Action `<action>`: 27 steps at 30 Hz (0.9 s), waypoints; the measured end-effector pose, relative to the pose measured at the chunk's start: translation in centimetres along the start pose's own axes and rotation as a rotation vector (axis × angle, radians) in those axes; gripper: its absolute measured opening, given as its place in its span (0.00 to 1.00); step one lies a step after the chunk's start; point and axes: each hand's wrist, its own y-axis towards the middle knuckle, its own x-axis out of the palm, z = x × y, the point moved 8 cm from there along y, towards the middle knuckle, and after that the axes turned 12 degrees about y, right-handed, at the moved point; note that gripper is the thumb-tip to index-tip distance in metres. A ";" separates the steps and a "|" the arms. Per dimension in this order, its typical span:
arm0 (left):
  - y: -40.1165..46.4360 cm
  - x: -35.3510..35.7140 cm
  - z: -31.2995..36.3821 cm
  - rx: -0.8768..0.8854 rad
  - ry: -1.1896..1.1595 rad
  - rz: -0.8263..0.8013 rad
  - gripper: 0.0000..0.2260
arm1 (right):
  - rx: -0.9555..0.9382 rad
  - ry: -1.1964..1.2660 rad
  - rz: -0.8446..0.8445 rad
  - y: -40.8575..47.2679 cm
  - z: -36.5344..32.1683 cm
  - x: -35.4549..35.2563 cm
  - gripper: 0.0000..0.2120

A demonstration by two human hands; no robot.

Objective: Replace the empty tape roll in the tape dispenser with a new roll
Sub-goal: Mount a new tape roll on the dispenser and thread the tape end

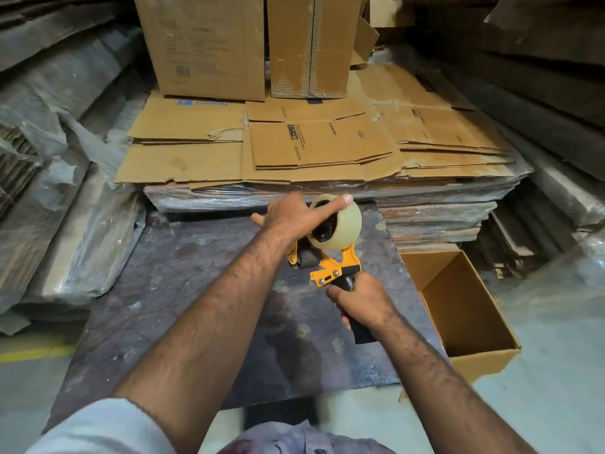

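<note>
An orange and black tape dispenser [334, 267] is held above a dark table [183, 290]. My right hand [363, 304] grips its black handle from below. A full roll of pale tan tape [345, 226] sits on the dispenser's black hub, upright and tilted a little to the left. My left hand [294, 216] rests on the roll's left face, with the thumb stretched over the top of the roll and the fingers spread behind. The dispenser's black roller shows just below the left wrist.
An open, empty cardboard box [465, 309] stands on the floor at the table's right edge. Flattened cartons [311, 149] lie stacked beyond the table, with upright cartons [209, 44] behind them. Plastic-wrapped cardboard bundles [59, 191] line the left and right sides.
</note>
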 end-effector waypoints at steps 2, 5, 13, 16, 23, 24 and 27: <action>0.4 0.2 -0.3 -0.029 0.011 -0.047 0.58 | 0.013 0.011 -0.003 0.0 0.2 0.3 0.11; 0.6 0.5 -0.4 -0.037 0.062 -0.055 0.61 | 0.033 0.017 -0.013 0.0 0.3 0.5 0.12; -0.5 0.3 1.9 0.151 0.159 0.108 0.42 | 0.069 0.038 0.030 0.4 0.3 -0.1 0.13; -1.9 0.4 3.7 0.419 0.275 0.248 0.38 | 0.089 0.147 0.004 0.5 0.5 0.2 0.11; -2.2 1.9 2.9 0.562 0.403 0.235 0.47 | 0.147 0.402 -0.146 0.3 0.1 1.6 0.07; -2.0 1.9 2.6 0.561 0.424 0.228 0.47 | 0.152 0.404 -0.154 0.3 0.2 1.6 0.07; -1.4 1.5 1.5 0.476 0.398 0.252 0.46 | 0.158 0.402 -0.176 0.1 0.2 1.8 0.07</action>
